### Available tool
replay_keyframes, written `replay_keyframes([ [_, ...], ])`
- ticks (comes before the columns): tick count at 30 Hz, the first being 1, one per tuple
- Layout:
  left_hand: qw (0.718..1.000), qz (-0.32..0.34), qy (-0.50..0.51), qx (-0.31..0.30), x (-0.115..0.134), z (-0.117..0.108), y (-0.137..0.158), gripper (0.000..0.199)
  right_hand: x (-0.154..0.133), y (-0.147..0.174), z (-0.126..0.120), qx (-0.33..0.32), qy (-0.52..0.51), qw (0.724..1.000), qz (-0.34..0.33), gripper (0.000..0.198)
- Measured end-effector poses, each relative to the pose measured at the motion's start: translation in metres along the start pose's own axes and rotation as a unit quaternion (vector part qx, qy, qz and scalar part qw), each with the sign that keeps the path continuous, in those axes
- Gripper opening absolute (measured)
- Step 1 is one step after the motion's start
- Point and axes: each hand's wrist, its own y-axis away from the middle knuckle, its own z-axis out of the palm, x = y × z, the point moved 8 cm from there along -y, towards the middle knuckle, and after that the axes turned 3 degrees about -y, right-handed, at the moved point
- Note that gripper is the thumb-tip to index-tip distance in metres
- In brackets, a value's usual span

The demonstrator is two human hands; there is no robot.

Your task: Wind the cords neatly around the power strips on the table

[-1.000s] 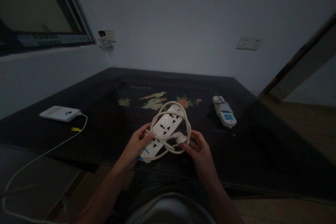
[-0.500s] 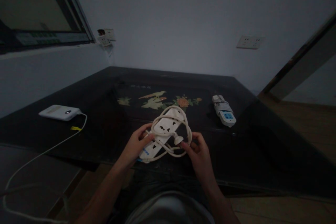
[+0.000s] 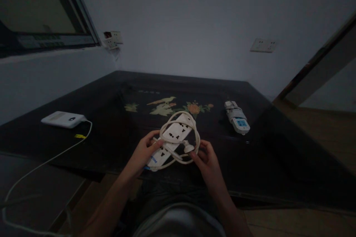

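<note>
A white power strip (image 3: 178, 130) with several sockets lies slanted near the table's front edge, its pale cord (image 3: 198, 133) looped loosely over it. My left hand (image 3: 144, 152) grips the strip's left side, thumb on top across a strand of cord and fingers mostly hidden underneath. On the right, my right hand (image 3: 206, 157) is closed on the looped cord, its thumb and fingertips at the white plug (image 3: 188, 147). The plug rests above the lower right part of the loops.
The dark table (image 3: 267, 118) has a bird-and-flower picture (image 3: 164, 108). A second power strip (image 3: 240, 124), wrapped in its cord, lies to the right. At left is a white device (image 3: 63, 119) with a cable, beside a yellow tag (image 3: 80, 136). Wall sockets (image 3: 263, 45) are behind.
The right hand and the cord loops have shifted slightly to the left, closer to the strip. My left hand stays on the strip with almost no movement.
</note>
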Motion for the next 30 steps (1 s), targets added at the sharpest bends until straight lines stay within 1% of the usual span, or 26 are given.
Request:
replay_keyframes([
  [4, 1.000, 0.004, -0.001, 0.003, 0.002, -0.001, 0.001, 0.062, 0.001, -0.004, 0.001, -0.008, -0.017, 1.000, 0.000, 0.042],
  [8, 1.000, 0.021, -0.020, -0.005, 0.006, 0.000, 0.003, 0.060, -0.001, -0.007, -0.001, 0.019, -0.019, 1.000, -0.006, 0.045],
  [12, 0.998, 0.034, -0.035, -0.032, 0.007, 0.006, 0.003, 0.060, -0.004, -0.008, -0.004, 0.052, -0.019, 0.998, -0.003, 0.043],
  [17, 0.995, 0.064, -0.050, -0.060, 0.012, 0.009, 0.004, 0.058, -0.005, -0.007, -0.003, 0.050, -0.042, 0.998, -0.009, 0.044],
  [20, 0.993, 0.078, -0.053, -0.073, 0.014, 0.010, 0.003, 0.057, -0.006, -0.007, -0.003, 0.050, -0.035, 0.998, -0.014, 0.042],
  [24, 0.992, 0.045, -0.109, -0.049, 0.009, 0.006, 0.002, 0.059, -0.007, -0.007, -0.006, 0.052, 0.006, 0.999, -0.010, 0.040],
  [27, 0.990, 0.044, -0.129, -0.038, 0.010, 0.005, 0.001, 0.055, -0.005, -0.007, -0.006, 0.036, 0.039, 0.999, 0.001, 0.038],
  [30, 0.990, 0.049, -0.125, -0.040, 0.009, 0.006, 0.000, 0.055, -0.004, -0.006, -0.006, 0.028, 0.051, 0.998, 0.000, 0.036],
])
